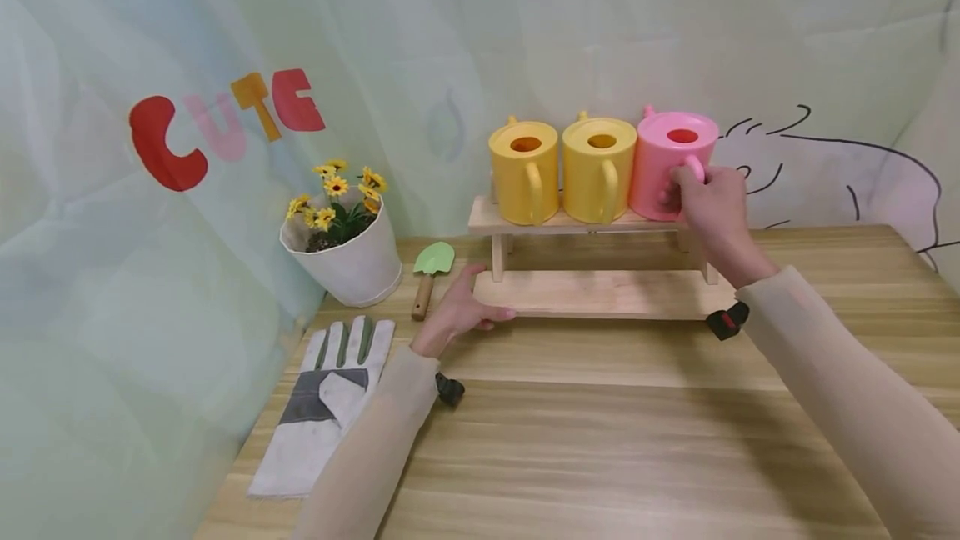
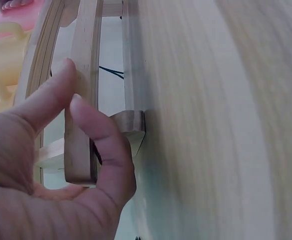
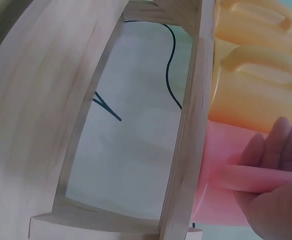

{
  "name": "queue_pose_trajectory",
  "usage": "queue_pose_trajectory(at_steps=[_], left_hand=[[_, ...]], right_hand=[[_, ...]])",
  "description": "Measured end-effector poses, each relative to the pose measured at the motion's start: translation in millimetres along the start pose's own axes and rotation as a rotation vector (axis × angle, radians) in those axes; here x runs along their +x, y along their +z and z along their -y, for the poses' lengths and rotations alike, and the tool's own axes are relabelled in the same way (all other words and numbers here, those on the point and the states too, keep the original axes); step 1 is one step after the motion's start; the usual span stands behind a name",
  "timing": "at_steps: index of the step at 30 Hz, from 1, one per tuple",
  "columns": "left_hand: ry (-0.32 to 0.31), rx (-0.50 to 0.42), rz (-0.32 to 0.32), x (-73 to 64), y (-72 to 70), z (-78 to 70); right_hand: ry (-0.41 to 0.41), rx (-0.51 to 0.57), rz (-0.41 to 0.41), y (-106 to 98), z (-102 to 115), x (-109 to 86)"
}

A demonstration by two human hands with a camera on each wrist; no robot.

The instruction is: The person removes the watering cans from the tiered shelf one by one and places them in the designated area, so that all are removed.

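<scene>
A two-tier wooden plant stand [image 1: 600, 294] stands against the backdrop. On its upper tier, side by side, are two yellow watering cans [image 1: 512, 182] [image 1: 583, 182] and a pink watering can [image 1: 651, 169] at the right end. My right hand [image 1: 716, 202] holds the pink can by its handle, fingers passing behind the handle in the right wrist view. At the stand's lower left end, my left hand [image 1: 468, 307] grips the lower board. In the left wrist view, the thumb and fingers of that hand [image 2: 41, 200] wrap around the end of a board [image 2: 81, 150].
Left of the stand, a green trowel [image 1: 433, 261] with a wooden handle lies on the wood-grain table [image 1: 600, 440]. A white pot [image 1: 360, 261] of yellow flowers stands in the back left corner. Nearer lies a white and grey work glove [image 1: 300, 448]. A printed cloth backdrop [image 1: 405, 40] hangs behind.
</scene>
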State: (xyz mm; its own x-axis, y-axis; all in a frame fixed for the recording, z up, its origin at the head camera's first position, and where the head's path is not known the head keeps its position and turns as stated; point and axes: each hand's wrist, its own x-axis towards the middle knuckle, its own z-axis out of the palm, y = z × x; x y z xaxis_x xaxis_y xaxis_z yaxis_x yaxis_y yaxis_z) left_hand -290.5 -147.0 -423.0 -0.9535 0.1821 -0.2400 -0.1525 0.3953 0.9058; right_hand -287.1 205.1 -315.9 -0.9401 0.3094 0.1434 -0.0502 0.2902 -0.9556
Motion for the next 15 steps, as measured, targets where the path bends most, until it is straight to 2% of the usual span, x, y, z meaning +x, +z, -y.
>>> queue_pose_trajectory(at_steps=[15], left_hand=[[-0.02,-0.027,0.0,0.7,0.2,-0.6]], right_hand=[[-0.003,0.031,-0.137,6.2,-4.8,3.3]])
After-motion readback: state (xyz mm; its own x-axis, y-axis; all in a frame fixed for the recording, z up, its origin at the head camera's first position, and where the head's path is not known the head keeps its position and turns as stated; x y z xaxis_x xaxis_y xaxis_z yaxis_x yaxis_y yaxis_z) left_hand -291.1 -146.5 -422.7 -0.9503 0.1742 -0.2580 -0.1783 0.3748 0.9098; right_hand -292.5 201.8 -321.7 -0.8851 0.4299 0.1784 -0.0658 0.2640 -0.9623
